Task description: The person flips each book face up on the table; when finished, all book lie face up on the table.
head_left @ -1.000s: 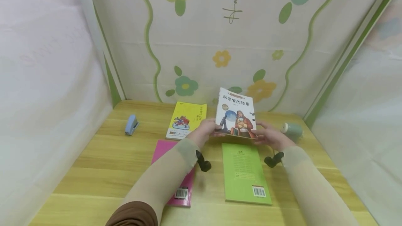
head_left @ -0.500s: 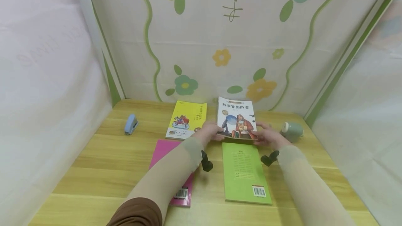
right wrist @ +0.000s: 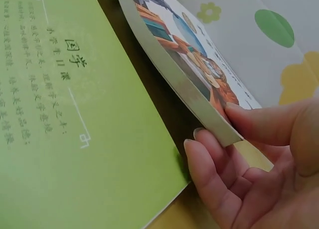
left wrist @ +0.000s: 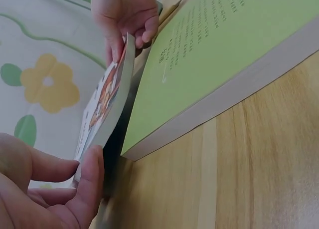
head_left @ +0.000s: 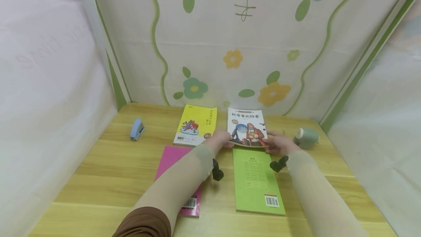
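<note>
A white book (head_left: 246,125) with an illustrated cover is at the back of the table, its near edge lifted. My left hand (head_left: 219,140) pinches its near left corner between thumb and fingers. At the near right corner, my right hand (head_left: 279,144) holds it, thumb on top and fingers below, as the right wrist view shows on the book (right wrist: 187,54). The book's near edge bows slightly. Just in front lies a green book (head_left: 258,182), back cover up. To the left is a yellow book (head_left: 196,123); a pink book (head_left: 171,160) is partly hidden under my left forearm.
A blue stapler (head_left: 136,130) stands at the table's left side. Near the right edge, beyond my right hand, is a grey-green cylindrical object (head_left: 307,138). A thin pointed stick (left wrist: 172,12) lies beside the green book. A flowered cloth (head_left: 210,46) hangs behind the table.
Both hands have lowered the white book from a raised, tilted position toward the table beside the yellow book. The other books have stayed where they were.
</note>
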